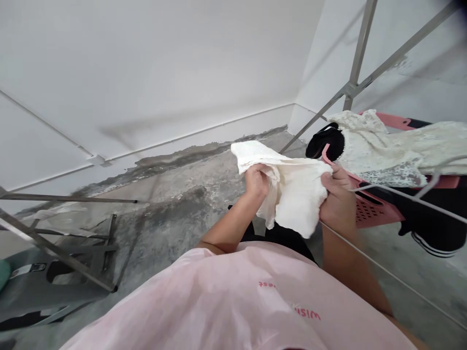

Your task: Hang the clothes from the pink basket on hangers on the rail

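Observation:
A crumpled white cloth garment [299, 194] stretches between my two hands in front of my body; its exact kind does not show. My left hand [257, 180] is closed on the garment's left part, with its fingers partly hidden in the folds. On the other side, my right hand [337, 194] grips the garment's right edge, thumb on top. A thin white clothes hanger [394, 192] runs out from that same hand to the right, its lower bar passing under the wrist.
A pink basket [375, 214] at right bears a cream lace garment [386, 146] and black clothes [434, 223]. Metal rack poles [350, 90] rise behind it. A grey plastic stool-like object [36, 282] and metal legs [62, 248] stand at left. White walls meet the concrete floor [175, 218].

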Available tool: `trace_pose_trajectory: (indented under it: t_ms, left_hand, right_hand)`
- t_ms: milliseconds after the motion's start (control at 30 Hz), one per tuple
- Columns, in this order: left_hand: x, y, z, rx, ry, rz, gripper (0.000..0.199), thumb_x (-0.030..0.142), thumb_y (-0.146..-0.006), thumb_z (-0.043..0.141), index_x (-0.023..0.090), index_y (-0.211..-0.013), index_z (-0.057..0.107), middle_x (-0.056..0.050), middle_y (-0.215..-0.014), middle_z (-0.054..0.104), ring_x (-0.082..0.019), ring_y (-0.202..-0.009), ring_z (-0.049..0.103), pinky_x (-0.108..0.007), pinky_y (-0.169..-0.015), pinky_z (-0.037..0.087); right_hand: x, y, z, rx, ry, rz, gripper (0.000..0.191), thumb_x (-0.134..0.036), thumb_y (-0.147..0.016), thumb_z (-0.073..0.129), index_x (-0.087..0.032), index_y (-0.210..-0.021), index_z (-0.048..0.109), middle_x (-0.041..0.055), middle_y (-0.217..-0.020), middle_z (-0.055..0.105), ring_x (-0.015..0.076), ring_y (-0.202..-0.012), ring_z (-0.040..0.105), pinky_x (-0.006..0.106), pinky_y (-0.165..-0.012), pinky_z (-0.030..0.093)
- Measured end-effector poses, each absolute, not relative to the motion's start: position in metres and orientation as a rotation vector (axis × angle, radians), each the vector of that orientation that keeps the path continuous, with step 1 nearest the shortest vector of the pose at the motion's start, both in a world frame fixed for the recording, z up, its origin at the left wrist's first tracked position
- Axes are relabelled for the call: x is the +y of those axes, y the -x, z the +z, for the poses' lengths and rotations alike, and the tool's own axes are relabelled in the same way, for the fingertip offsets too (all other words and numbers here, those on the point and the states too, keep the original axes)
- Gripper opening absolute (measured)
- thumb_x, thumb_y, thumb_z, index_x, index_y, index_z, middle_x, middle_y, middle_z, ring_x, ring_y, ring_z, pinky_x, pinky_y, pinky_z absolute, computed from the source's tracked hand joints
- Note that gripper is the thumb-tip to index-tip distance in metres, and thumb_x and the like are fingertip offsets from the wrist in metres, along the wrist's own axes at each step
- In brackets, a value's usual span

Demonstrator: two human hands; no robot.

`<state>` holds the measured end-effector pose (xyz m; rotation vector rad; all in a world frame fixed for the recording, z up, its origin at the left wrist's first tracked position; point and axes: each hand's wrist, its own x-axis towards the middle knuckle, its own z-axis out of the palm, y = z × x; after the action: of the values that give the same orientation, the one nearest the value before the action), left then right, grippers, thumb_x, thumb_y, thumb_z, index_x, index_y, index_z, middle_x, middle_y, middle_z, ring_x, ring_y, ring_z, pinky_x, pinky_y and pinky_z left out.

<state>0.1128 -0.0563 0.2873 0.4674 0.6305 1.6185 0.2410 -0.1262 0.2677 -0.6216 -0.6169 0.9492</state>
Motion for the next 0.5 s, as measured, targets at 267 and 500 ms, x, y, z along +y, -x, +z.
trace_pose_trajectory:
  t_ms: [267,500]
  left_hand:
    - [-0.041,-0.101,0.277,0.563,-0.542,1.556,0.017,0.008,-0.059,0.063,0.016,-0.074,0.061,0.003,-0.069,0.063,-0.012,-0.07,0.064,-0.028,-0.083,0.049]
    - [-0.013,-0.076,0.277,0.639,-0.379,1.62,0.008,0.016,-0.073,0.064,0.018,-0.073,0.056,0.004,-0.069,0.061,-0.011,-0.066,0.062,-0.026,-0.079,0.051]
  right_hand:
    - [-0.139,-0.25,0.278,-0.584,0.573,0.861,0.017,-0.023,-0.067,0.073,-0.015,-0.079,0.065,0.0044,-0.078,0.068,0.0164,-0.07,0.064,0.031,-0.068,0.055]
    - [-0.143,-0.264,0.285,-0.508,0.486,0.694,0.006,-0.018,-0.068,0.066,-0.019,-0.074,0.065,0.0029,-0.081,0.068,0.0176,-0.083,0.066,0.037,-0.083,0.056]
